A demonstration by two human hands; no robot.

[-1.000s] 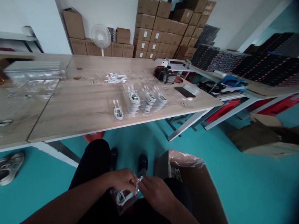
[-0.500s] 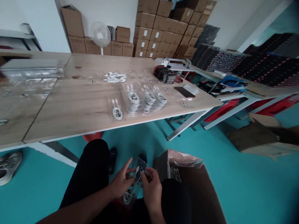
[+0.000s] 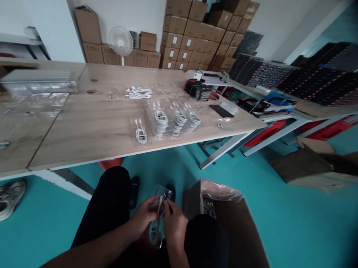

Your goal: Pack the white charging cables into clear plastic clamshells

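Below the table's (image 3: 92,134) near edge: cable (image 3: 154,235) in clear bag (image 3: 161,189).
Left hand (image 3: 144,215): closed on bag.
Right hand (image 3: 175,222): pinching cable's top end.
Ends: arranging step, I judge; next needs light tucking.

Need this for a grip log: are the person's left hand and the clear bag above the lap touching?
Touching. The head view shows the left hand holding the clear bag along its side, thumb and fingers against the plastic.
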